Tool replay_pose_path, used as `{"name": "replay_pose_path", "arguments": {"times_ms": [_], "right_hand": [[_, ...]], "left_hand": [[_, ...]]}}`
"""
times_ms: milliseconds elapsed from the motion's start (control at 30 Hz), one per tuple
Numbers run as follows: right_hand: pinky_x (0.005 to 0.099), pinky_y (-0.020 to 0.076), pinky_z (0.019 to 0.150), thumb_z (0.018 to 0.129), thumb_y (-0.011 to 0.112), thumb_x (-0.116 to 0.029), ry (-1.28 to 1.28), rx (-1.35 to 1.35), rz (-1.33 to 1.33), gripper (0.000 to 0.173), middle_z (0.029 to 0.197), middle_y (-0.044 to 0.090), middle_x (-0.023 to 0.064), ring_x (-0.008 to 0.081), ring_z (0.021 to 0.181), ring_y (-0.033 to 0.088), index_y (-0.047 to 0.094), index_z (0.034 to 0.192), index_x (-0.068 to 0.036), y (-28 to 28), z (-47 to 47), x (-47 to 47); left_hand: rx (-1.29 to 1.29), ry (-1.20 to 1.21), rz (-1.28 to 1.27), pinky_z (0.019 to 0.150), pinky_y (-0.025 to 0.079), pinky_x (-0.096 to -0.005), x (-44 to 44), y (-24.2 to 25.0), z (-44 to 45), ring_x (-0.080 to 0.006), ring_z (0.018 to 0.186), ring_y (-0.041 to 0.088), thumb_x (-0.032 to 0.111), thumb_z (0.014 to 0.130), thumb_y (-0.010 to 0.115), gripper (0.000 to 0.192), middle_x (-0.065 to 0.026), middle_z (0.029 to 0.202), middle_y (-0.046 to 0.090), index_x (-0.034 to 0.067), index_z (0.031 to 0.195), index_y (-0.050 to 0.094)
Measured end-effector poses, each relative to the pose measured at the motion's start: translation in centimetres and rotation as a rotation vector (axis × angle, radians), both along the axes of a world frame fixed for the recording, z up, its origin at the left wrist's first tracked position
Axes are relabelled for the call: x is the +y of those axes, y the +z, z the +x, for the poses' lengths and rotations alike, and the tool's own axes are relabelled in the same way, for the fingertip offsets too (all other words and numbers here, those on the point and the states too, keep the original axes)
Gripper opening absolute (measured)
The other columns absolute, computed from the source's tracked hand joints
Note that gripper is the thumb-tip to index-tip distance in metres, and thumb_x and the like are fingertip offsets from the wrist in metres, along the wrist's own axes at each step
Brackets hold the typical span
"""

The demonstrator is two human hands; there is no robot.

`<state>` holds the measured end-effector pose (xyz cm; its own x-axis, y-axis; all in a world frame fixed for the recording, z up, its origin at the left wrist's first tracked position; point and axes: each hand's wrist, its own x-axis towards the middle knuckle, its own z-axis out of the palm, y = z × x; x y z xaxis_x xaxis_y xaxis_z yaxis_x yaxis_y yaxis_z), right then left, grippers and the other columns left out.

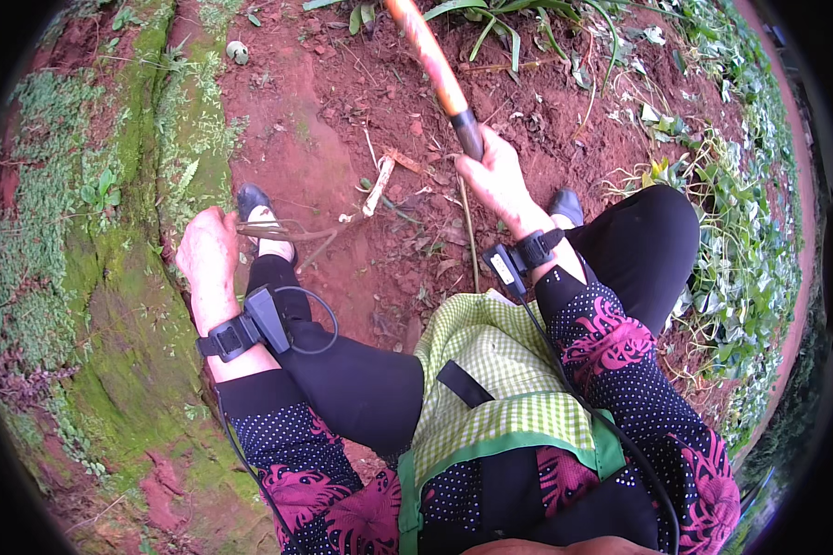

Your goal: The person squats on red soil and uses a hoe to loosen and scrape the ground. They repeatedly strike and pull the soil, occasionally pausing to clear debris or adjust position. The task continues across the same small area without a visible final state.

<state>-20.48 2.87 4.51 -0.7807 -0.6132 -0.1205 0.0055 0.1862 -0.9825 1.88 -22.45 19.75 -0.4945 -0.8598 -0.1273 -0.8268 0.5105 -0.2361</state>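
My left hand (pixel 209 250) is closed around thin brown stems (pixel 284 232), which stick out to the right above my left shoe. At the upper middle, my right hand (pixel 496 173) grips the dark end of an orange and red patterned tool handle (pixel 430 62). The handle runs up out of the frame, so its far end is hidden. Between my hands, a pale broken root or stalk (pixel 379 184) lies on the reddish soil (pixel 319 159). A thin brown stick (pixel 468 232) lies below my right hand.
Mossy ground (pixel 125 291) with a ledge runs along the left. Long-leaved plants (pixel 514 17) grow at the top, and leafy vines (pixel 729 201) cover the right side. A pale round object (pixel 237 52) sits at the upper left. Cables run from both wrist devices along my sleeves.
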Motion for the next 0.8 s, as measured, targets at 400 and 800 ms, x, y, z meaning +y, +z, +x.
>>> {"name": "replay_pose_path", "arguments": {"times_ms": [400, 800], "right_hand": [[0.0399, 0.0493, 0.078, 0.070, 0.056, -0.009, 0.330, -0.060, 0.869, 0.018, 0.082, 0.064, 0.0224, 0.0349, 0.086, 0.064, 0.060, 0.086, -0.002, -10.1, 5.1, 5.8], [0.0296, 0.0462, 0.059, 0.074, 0.056, -0.011, 0.037, 0.054, 0.024, 0.018, 0.073, 0.056, 0.0047, 0.0136, 0.064, 0.055, 0.054, 0.090, -0.004, 0.3, -0.3, -1.7]], "left_hand": [[0.011, -0.021, 0.000, 0.077, 0.048, -0.0437, 0.3, -0.2, 0.6, -0.0342, 0.092, 0.062, 0.032, 0.086, 0.057, 0.027, -0.0173, 0.093, 0.065, 0.008, 0.094, 0.066], [0.007, -0.026, 0.009, 0.076, 0.048, -0.0443, -0.2, -0.4, 1.2, -0.0344, 0.091, 0.062, 0.032, 0.086, 0.057, 0.028, -0.0185, 0.092, 0.065, 0.006, 0.092, 0.065]]}}
